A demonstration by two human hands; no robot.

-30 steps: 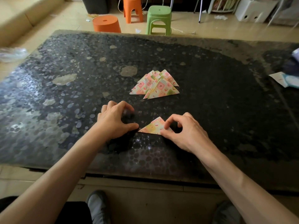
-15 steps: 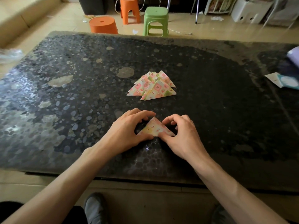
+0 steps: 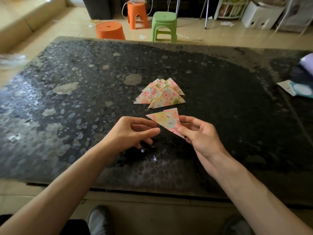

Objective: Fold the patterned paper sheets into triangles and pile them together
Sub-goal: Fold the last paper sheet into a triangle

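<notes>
One folded triangle (image 3: 166, 120) of patterned paper was held above the table (image 3: 237, 133), just in front of the pile (image 3: 162, 94) and not touching it. The right hand (image 3: 201, 136) pinched this triangle at its lower right corner, with the thumb on top and the other fingers behind the paper. The left hand (image 3: 128, 133) was just beside the long edge of the triangle. Its fingers were loosely curled and its thumb and forefinger were apart, with no paper between them. Whether the forefinger tip touched the edge, I could not tell.

The pile lay near the middle of the table. Its triangles overlapped like a fan with their points away from the person. About five showed, but the exact number could not be counted. The paper had small squares in pink, green and yellow with tiny pictures, too small to read.

At the right edge of the table lay one white and blue packet (image 3: 298, 89), its print blurred. On the floor behind the table stood three stools: one green stool (image 3: 163, 25), one tall orange stool (image 3: 136, 14) and one low round orange stool (image 3: 110, 32). Two grey shoes (image 3: 97, 221) showed under the near edge.
</notes>
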